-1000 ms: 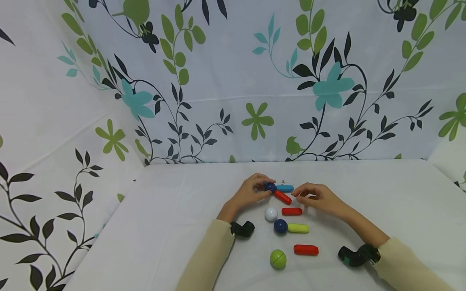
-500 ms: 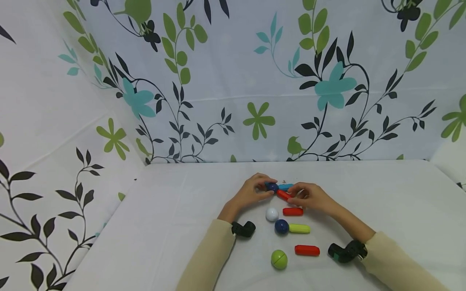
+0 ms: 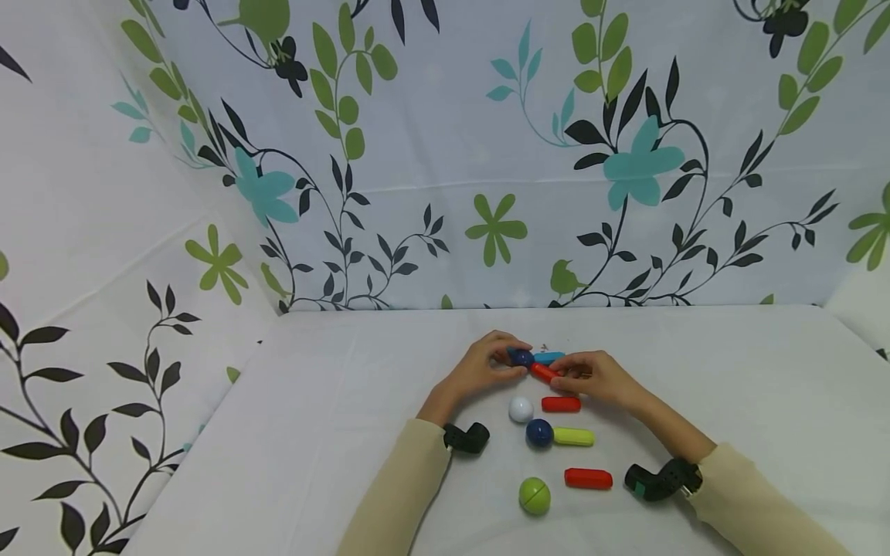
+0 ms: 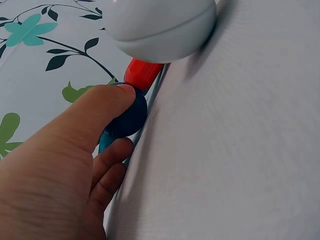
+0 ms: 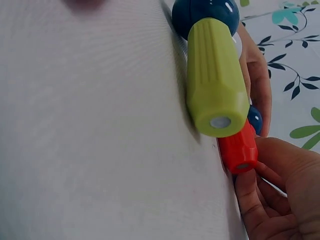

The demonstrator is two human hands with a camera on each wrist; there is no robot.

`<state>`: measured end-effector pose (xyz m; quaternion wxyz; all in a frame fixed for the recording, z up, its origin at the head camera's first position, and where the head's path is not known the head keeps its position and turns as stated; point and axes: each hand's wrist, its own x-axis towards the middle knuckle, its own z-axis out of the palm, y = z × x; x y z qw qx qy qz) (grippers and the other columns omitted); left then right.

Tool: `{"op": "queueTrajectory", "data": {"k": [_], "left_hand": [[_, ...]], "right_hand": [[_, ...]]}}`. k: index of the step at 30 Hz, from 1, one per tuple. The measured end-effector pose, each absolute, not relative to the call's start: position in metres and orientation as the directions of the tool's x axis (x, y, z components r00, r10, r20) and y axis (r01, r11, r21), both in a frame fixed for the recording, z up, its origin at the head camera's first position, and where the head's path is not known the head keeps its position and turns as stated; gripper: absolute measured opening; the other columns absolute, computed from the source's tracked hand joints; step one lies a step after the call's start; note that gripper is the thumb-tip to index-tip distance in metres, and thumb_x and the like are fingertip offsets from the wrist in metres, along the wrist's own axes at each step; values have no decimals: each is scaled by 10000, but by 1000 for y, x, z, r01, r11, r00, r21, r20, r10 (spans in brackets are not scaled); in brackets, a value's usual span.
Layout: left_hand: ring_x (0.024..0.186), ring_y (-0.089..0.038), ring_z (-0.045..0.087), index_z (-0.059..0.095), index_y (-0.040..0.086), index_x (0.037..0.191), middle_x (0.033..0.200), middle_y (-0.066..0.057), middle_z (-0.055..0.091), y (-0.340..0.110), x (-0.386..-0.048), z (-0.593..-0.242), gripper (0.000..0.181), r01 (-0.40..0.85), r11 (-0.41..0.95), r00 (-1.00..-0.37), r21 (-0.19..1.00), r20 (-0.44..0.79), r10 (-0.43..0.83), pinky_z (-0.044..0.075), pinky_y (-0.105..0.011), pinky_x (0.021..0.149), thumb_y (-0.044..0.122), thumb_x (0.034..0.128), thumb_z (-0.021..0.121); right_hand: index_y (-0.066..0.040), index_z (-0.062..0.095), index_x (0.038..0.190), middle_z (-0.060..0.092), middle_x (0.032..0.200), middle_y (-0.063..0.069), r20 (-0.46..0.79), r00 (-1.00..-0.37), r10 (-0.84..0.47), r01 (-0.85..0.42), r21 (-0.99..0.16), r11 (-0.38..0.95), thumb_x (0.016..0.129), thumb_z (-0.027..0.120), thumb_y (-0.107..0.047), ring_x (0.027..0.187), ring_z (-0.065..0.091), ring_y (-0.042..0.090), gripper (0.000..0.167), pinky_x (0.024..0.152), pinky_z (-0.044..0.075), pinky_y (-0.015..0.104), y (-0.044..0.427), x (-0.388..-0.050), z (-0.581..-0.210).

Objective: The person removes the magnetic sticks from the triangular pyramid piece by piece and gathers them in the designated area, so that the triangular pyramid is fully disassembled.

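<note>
In the head view my left hand pinches a dark blue ball between thumb and fingers; the left wrist view shows the thumb on top of that ball. A red rod and a light blue rod extend rightward from the ball. Another bit of blue shows at the ball's left, mostly hidden by the fingers. My right hand pinches the red rod's far end with thumb and fingertips. Just below lie a loose red rod and a white ball.
Closer to me, a second dark blue ball touches a yellow-green rod. Beyond these lie another red rod and a green ball. All sit on a white-covered table, with a leaf-patterned cloth behind.
My right hand has moved left and taken hold of the red rod's end, having been just apart from it. The left hand keeps its grip on the ball, nearly still.
</note>
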<state>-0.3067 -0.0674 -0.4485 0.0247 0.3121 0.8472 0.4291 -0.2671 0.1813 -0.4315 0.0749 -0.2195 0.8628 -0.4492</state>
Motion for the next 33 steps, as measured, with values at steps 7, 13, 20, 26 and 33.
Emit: {"op": "queueTrajectory", "data": {"k": [7,13,20,26,33], "left_hand": [[874,-91,564,656,127,1266,1253,-57,552,-66,-309,-451,377,517,418,-797,747,242,554,476,-221,868,158,896,716],[870,-97,561,658,140,1267,1253,-53,550,-65,-308,-450,378,504,424,-807,753,236,541,472,-218,865,149,894,717],[881,-94,561,650,147,1281,1264,-56,546,-64,-309,-451,389,505,426,-805,751,232,546,478,-210,868,165,898,715],[892,-108,565,653,154,1280,1263,-51,550,-65,-310,-451,391,505,426,-809,750,240,536,479,-228,875,172,895,720],[902,-131,569,656,148,1274,1254,-55,553,-67,-310,-451,386,505,417,-808,756,244,536,483,-244,876,173,895,720]], "right_hand": [[25,689,1105,668,931,52,167,-857,-487,-403,-807,432,902,705,-220,779,579,131,318,682,496,191,191,-267,-439],[31,658,1185,668,1051,128,87,-911,-403,-283,-843,457,920,684,-184,878,588,183,342,752,497,168,192,-263,-439],[24,658,1190,668,1035,115,50,-921,-386,-233,-865,444,907,702,-194,869,588,195,360,739,494,174,194,-261,-438],[16,652,1202,672,1114,140,48,-923,-382,-230,-865,447,912,697,-219,928,612,189,375,790,503,170,194,-257,-436],[-5,654,1204,668,1136,146,47,-933,-358,-216,-867,449,913,693,-224,997,608,247,366,808,502,177,198,-251,-436]]}}
